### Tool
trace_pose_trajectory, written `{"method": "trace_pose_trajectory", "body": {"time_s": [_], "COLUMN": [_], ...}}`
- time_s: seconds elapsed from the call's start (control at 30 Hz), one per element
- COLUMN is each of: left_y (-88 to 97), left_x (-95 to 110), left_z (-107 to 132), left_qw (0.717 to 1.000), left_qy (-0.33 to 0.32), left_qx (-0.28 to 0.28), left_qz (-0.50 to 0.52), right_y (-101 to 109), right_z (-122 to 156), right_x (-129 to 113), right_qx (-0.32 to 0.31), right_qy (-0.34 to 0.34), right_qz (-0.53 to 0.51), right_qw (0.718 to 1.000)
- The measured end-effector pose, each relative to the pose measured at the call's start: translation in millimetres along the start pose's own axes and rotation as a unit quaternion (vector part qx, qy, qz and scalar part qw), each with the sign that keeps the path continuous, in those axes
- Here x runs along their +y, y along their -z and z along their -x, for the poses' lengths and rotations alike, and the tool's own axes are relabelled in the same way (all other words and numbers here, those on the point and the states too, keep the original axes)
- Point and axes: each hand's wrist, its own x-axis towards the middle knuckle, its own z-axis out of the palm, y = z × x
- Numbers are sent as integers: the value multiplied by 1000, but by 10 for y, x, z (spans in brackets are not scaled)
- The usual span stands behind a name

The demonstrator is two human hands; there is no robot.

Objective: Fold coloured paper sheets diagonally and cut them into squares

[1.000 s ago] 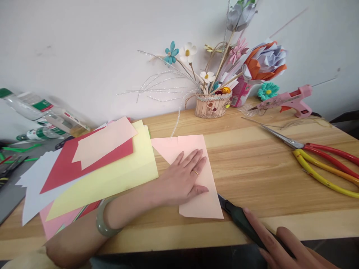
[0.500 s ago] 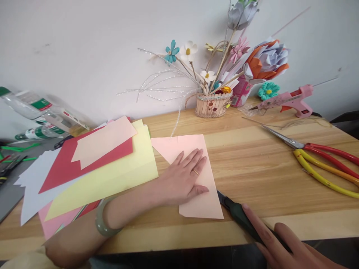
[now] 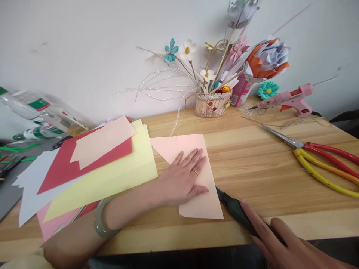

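Observation:
My left hand [image 3: 186,177] lies flat with its fingers outstretched, pressing a folded sheet of pale pink paper [image 3: 203,207] onto the wooden table. In my right hand [image 3: 276,235], near the table's front edge, is a dark green knife [image 3: 238,211], gripped by its handle with the index finger along the top. The knife's dark front end meets the right folded edge of the paper. Its tip is hidden, seemingly between the paper's layers. A flap of the same paper sticks out beyond my left fingers.
Coloured sheets [image 3: 134,160] lie piled on the left, under and beside my left forearm. Red and yellow-handled scissors [image 3: 300,145] rest at the right. Behind stand a small basket of handmade flowers [image 3: 211,104] and a pink glue gun [image 3: 301,99]. Plastic bottles [image 3: 42,132] lie far left.
My right hand and the knife have shifted slightly left and up along the paper's right edge. My left hand stays in place on the paper.

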Motion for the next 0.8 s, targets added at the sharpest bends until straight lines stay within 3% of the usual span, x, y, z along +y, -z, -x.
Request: {"method": "trace_pose_trajectory", "body": {"time_s": [0.13,0.47,0.8], "left_y": [0,28,36], "left_x": [-7,20,19], "left_z": [7,-14,-11], "left_qw": [1000,1000,1000], "left_qy": [2,6,6], "left_qx": [-7,-16,-16], "left_qz": [4,-2,2], "right_y": [38,-53,-17], "right_z": [-33,99,64], "right_x": [-20,19,18], "right_qx": [13,-36,-58], "right_qy": [-4,19,-59], "right_qz": [20,18,-27], "right_qw": [1000,999,996]}}
